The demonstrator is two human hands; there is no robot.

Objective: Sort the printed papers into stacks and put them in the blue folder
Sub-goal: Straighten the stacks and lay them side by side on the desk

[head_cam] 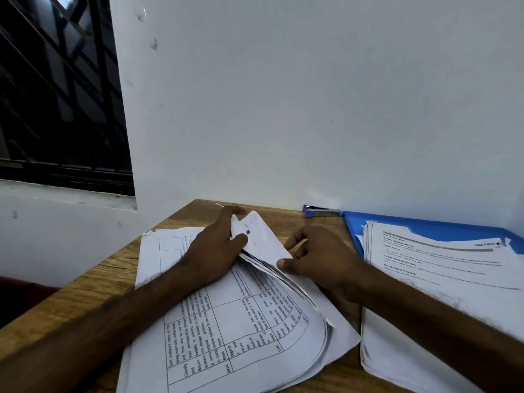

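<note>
A thick pile of printed papers [238, 330] with tables lies on the wooden desk in front of me. My left hand [215, 251] grips the raised far edge of several sheets, thumb on top, bending them upward. My right hand [320, 259] rests beside that lifted bundle, its thumb touching the sheets' edge and its fingers loosely curled. To the right, a second stack of printed papers [442, 282] lies on the open blue folder [425, 225].
A blue stapler [320, 211] lies by the white wall at the desk's far edge. The wooden desk [93, 290] shows bare wood on the left, with its left edge near a dark barred window [56, 95].
</note>
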